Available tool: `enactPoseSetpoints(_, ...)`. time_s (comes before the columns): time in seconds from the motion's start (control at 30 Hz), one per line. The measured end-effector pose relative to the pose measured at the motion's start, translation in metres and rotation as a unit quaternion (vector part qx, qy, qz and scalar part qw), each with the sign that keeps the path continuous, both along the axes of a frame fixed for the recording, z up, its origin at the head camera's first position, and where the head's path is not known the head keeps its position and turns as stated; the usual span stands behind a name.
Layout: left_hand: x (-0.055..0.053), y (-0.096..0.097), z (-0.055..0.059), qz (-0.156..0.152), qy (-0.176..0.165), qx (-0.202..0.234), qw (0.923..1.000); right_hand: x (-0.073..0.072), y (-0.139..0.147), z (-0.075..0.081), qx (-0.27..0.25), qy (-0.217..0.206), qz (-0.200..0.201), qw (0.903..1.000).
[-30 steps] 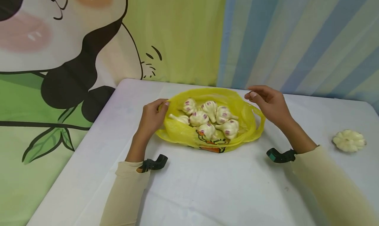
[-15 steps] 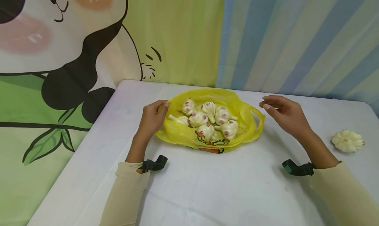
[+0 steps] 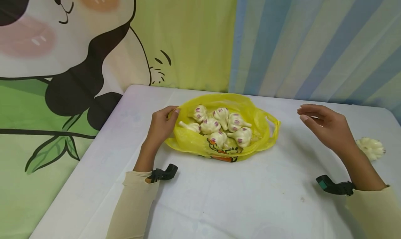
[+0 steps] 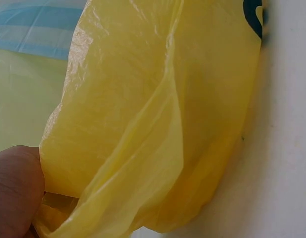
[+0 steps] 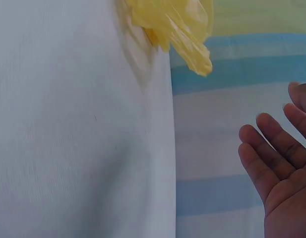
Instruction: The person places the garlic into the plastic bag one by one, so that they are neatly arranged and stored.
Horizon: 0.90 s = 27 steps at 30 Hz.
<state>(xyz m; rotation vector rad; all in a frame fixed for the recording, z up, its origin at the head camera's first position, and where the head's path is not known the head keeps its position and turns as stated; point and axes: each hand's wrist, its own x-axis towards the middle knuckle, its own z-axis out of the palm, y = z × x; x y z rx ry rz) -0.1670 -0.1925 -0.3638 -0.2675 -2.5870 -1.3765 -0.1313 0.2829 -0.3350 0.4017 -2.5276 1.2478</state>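
Note:
A yellow plastic bag [image 3: 185, 141] lies on the table with its mouth spread wide. Several garlic bulbs [image 3: 210, 125], white with purple marks, rest inside it. The left hand [image 3: 162, 124] pinches the bag's left edge between thumb and fingers; in the left wrist view the thumb [image 4: 16, 191] presses on the yellow film. Off to the right of the bag, the right hand [image 3: 327, 127] hovers above the table, fingers loosely bent and holding nothing. Its palm and fingers show empty in the right wrist view. One more garlic bulb [image 3: 371, 148] sits at the far right, partly hidden by the right forearm.
A white cloth covers the table [image 3: 238, 197]. Behind it hangs a curtain [image 3: 194, 40] with a panda print on the left and blue stripes on the right. The bag's handle loop [image 3: 275, 127] sticks out toward the right.
The right hand has left the bag's right handle and moved right, toward the lone garlic bulb, which its forearm now partly covers. The left hand and the bag have stayed in place.

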Motion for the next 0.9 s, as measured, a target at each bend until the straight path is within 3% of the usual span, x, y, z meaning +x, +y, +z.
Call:
enactPoseSetpoints(0.23,0.000,-0.001,0.001,0.007,-0.007,-0.010,0.9999,0.009,0.026,0.003,0.031,-0.016,-0.041,0.9986)
enactPoseSetpoints(0.43,0.000,0.000,0.000,-0.001,0.001,-0.002,1.0000,0.026,0.056,-0.003,0.076,-0.034,-0.135,0.9874)
enactPoseSetpoints(0.6,0.000,0.000,-0.002,-0.002,0.004,0.002,1.0000,0.039,0.080,-0.009,0.057,-0.030,-0.174,0.9826)
enactPoseSetpoints(0.8,0.000,0.001,-0.001,0.003,-0.003,-0.001,1.0000,0.049,0.107,-0.023,0.054,-0.005,-0.188,0.9807)
enactPoseSetpoints(0.9,0.000,0.002,-0.001,0.005,-0.006,0.001,1.0000,0.052,0.123,-0.037,0.083,0.004,-0.229,0.9699)
